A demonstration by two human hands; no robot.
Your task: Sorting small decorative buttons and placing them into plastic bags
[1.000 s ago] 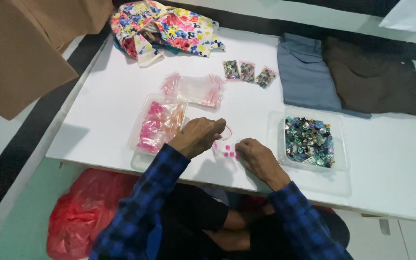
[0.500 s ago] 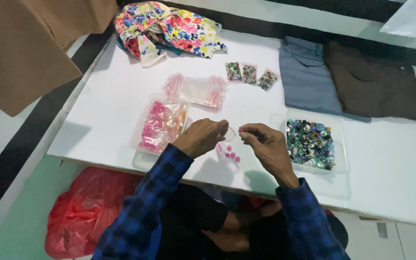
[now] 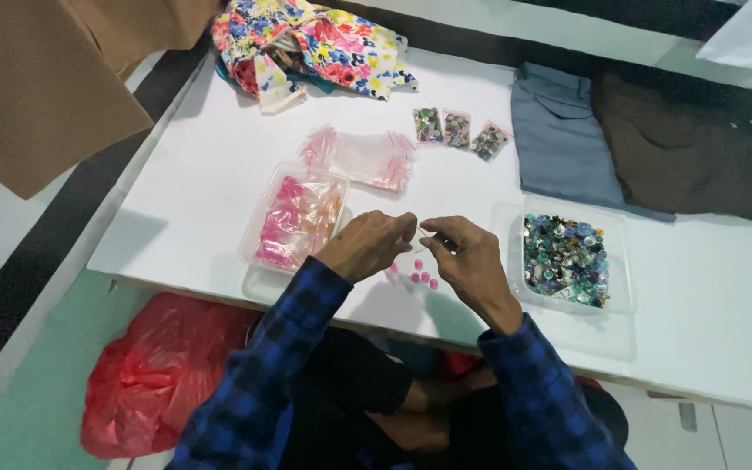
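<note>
Red bag (image 3: 154,383): on the floor at the near left, under the table edge, out of my way.
Pink tray (image 3: 293,218): a clear box of pink pieces, just left of my left hand so I can reach it without stretching.
Empty bags (image 3: 363,157): a pile of small clear zip bags, just beyond the pink tray, kept close for filling.
Left hand (image 3: 367,245): raised just over the table (image 3: 193,200), fingers curled, thumb and forefinger pinched on the rim of a small clear bag.
Small bag (image 3: 419,248): between my two hands, held at both sides; it is too thin to see whether its mouth is open.
Pink beads (image 3: 419,274): a few loose ones on the table right below the small bag, where I can pick them up.
Right hand (image 3: 472,261): close to the left, fingertips pinched on the bag's other side.
Filled bags (image 3: 459,130): three, set aside in a row at the far side.
Mixed tray (image 3: 567,257): blue, green and dark beads, just right of my right hand.
Trousers (image 3: 646,148): folded grey and brown, far right.
</note>
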